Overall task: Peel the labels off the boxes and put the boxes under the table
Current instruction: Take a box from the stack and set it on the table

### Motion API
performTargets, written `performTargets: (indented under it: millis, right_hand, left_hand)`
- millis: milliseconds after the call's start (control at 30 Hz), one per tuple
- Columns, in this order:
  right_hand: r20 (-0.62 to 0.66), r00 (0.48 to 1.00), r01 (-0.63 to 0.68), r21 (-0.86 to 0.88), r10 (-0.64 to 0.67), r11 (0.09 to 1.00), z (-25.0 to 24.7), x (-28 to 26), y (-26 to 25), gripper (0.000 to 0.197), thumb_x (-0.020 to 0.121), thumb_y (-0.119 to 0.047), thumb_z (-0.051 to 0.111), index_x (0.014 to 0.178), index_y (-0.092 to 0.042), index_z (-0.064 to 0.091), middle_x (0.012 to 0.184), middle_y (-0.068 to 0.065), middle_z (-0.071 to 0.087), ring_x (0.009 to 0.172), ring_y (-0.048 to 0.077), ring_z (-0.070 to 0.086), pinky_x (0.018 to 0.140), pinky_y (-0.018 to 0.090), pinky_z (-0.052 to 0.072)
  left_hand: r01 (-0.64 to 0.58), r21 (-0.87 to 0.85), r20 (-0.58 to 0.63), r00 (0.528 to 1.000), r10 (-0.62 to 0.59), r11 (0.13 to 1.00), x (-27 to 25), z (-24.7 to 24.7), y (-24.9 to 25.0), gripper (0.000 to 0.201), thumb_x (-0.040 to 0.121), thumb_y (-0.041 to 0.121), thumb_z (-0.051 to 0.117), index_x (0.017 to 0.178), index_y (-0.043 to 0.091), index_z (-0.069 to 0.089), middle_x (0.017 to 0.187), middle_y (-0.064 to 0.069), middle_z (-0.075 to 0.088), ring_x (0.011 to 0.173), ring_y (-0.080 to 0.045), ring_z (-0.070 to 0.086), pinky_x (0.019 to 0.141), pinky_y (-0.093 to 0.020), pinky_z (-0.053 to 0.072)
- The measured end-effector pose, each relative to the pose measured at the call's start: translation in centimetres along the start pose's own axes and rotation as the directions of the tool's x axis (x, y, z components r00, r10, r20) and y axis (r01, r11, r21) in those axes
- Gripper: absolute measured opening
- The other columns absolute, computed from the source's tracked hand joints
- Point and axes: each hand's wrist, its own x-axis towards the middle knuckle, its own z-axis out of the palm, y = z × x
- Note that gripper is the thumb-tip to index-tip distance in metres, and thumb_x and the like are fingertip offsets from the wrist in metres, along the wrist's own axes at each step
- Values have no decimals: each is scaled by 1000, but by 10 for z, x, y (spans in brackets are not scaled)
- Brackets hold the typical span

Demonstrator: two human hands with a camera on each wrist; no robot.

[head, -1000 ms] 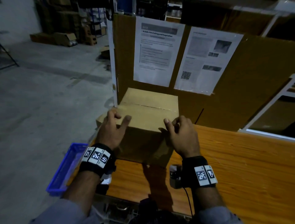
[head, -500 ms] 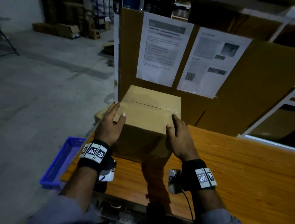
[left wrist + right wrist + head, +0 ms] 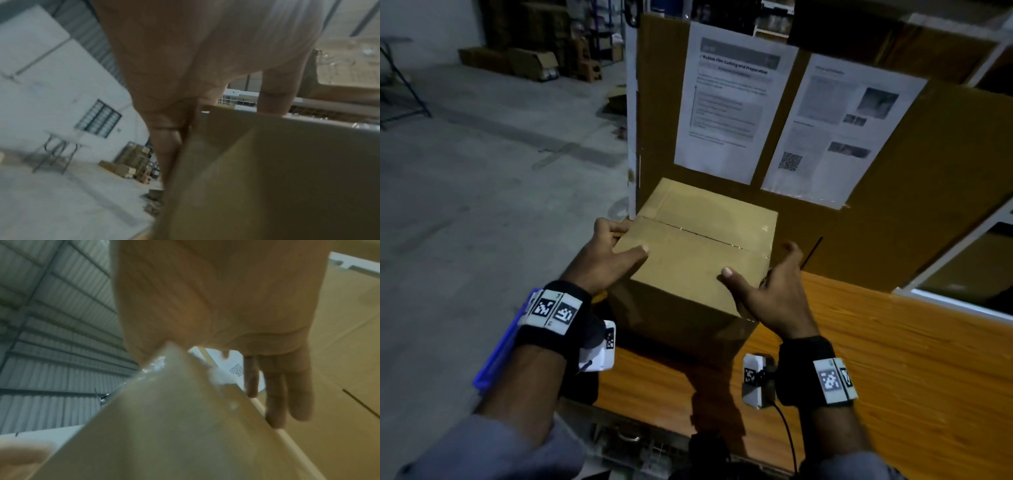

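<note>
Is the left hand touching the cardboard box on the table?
Touching. In the head view the left hand grips the cardboard box at its top left edge, thumb lying on the top flap, fingers curled over the left side.

Cardboard box (image 3: 698, 253), closed, on the desk (image 3: 893, 359): one. Hands at the box: two, the left hand (image 3: 606, 253) and the right hand (image 3: 774, 294). Wrist bands with printed markers: two, one per wrist. Printed sheets (image 3: 726, 102) on the upright cardboard panel (image 3: 928, 188): two. Blue tray (image 3: 496, 356) at the desk's left edge: one. Cartons (image 3: 530, 63) stacked by the far wall: several, perhaps five or more, too dim to count.
</note>
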Motion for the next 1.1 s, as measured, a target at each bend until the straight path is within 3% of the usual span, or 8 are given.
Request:
performTargets:
  millis: [33, 133, 300, 433, 533, 733, 900, 1100]
  right_hand:
    - [21, 999, -41, -27, 41, 999, 1, 0, -2, 136, 64, -91, 70, 162, -24, 7, 165, 15, 29, 147, 34, 35, 113, 48, 41]
    - [68, 997, -20, -136, 30, 991, 2, 1, 2, 116, 59, -100, 61, 151, -32, 38, 147, 5, 51, 141, 30, 34, 105, 49, 46]
    - [-10, 995, 94, -53, -94, 994, -9, -2, 4, 106, 60, -79, 82, 146, -32, 40, 137, -2, 51, 125, 16, 45, 95, 40, 50]
    - [-90, 968, 234, -1, -233, 972, -14, -5, -1, 148, 55, -41, 101, 165, -32, 1, 159, -1, 31, 136, 16, 38, 110, 37, 42]
    - [-105, 959, 250, -136, -264, 959, -14, -10, -8, 161, 61, -42, 100, 162, -33, -25, 157, 7, 24, 102, 9, 32, 93, 37, 45]
    - [-121, 968, 191, -226, -222, 955, -11, -16, -3, 159, 63, -54, 96, 156, -44, -31, 125, 16, 42, 81, 25, 52, 80, 45, 58]
    - [-208, 944, 233, -129, -256, 964, -16, -14, 12, 134, 68, -54, 93, 163, -29, 2, 148, 10, 41, 126, 29, 51, 96, 48, 56]
    - [-236, 950, 211, 11, -202, 977, -11, -16, 5, 99, 78, -56, 86, 148, -29, 21, 142, 3, 51, 125, 25, 58, 95, 49, 60]
  left_hand:
    - [11, 44, 0, 1000, -11, 999, 0, 2, 3, 68, 89, 51, 74, 139, 31, 32, 138, -3, 54, 105, -15, 62, 83, -40, 56]
    - [-5, 190, 6, 1000, 4, 982, 2, 9, 6, 107, 81, 63, 77, 159, 35, 9, 151, -9, 48, 129, -31, 55, 103, -48, 50]
    - [-53, 195, 47, 998, 45, 979, -5, 9, 13, 132, 67, 60, 89, 162, 41, -1, 148, -6, 41, 134, -31, 47, 107, -57, 48]
    - [-112, 323, -42, 990, 133, 940, -19, 20, 26, 159, 59, 38, 100, 149, 59, -29, 149, -11, 31, 135, -40, 44, 107, -66, 44]
    - [-119, 405, -24, 990, 141, 907, -23, 33, 25, 177, 51, 27, 104, 135, 56, -49, 162, -17, 22, 140, -47, 42, 108, -71, 40]
    - [-109, 457, -6, 992, 126, 883, -34, 46, 13, 182, 47, 25, 105, 135, 50, -52, 156, -28, 35, 127, -46, 56, 100, -65, 46]
    - [-144, 506, 15, 987, 158, 851, -28, 45, 11, 180, 48, 31, 104, 137, 48, -51, 154, -29, 38, 129, -48, 54, 103, -66, 44]
    - [-181, 400, 5, 981, 195, 898, -18, 43, 7, 166, 58, 50, 97, 144, 48, -45, 162, -24, 30, 138, -45, 46, 112, -67, 38]
